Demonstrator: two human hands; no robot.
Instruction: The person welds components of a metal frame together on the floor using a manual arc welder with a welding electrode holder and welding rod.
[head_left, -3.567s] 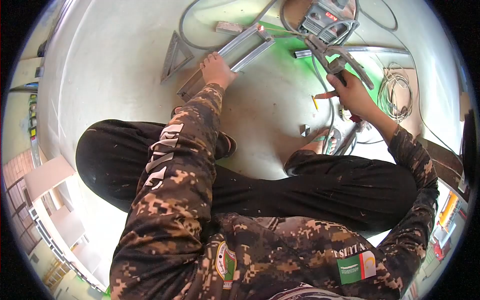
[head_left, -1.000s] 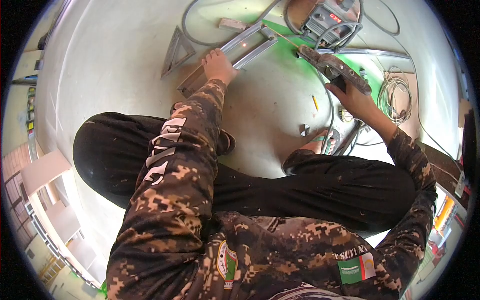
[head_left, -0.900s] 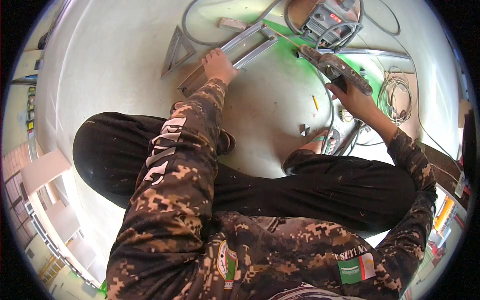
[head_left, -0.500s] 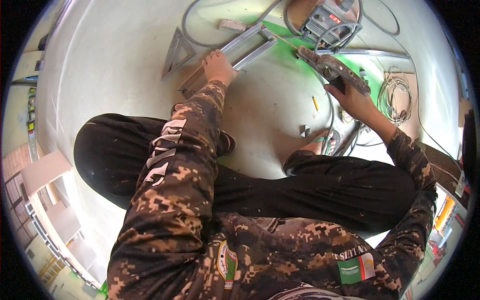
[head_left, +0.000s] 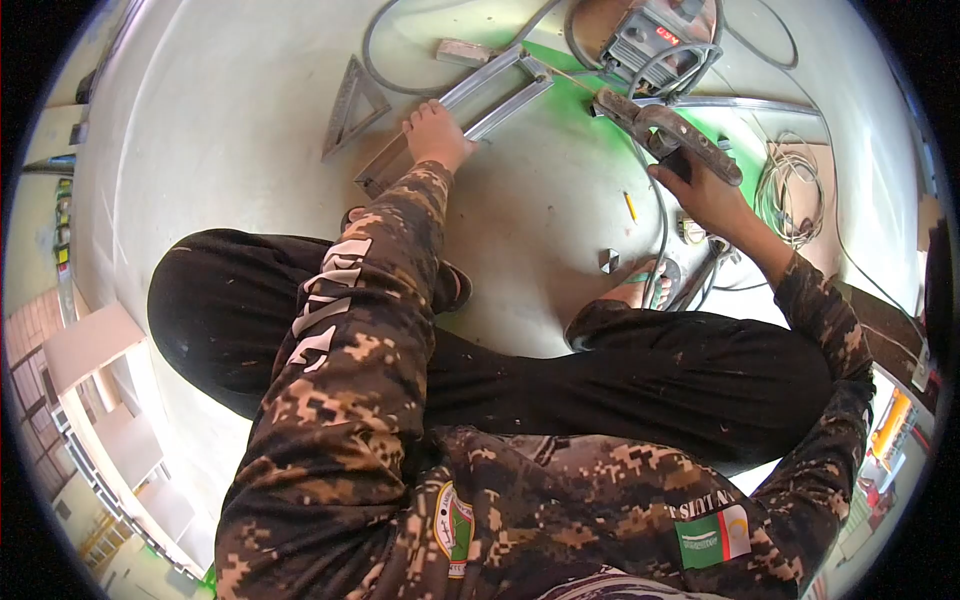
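My left hand (head_left: 437, 135) is closed over one long bar of a narrow rectangular metal frame (head_left: 510, 107), which lies slanted on the floor. In my right hand (head_left: 715, 203) is a worn welding electrode holder (head_left: 690, 143), gripped from below, its fingers partly hidden. A thin welding rod (head_left: 568, 75) sticks out of the holder's jaw toward the upper left. The rod's tip is right by the far corner of the frame. Just left of the frame lies a triangular square (head_left: 352, 108).
A welding machine (head_left: 652, 45) with a lit red display stands at the top, cables looping around it. A small block (head_left: 465, 52) lies beyond the frame. On the right are a metal bar (head_left: 745, 103) and coiled wire (head_left: 790, 200). A yellow pencil (head_left: 630, 207) lies near my foot.
The electrode holder and rod have shifted very slightly at the frame's far corner. My left hand and the frame stay in place.
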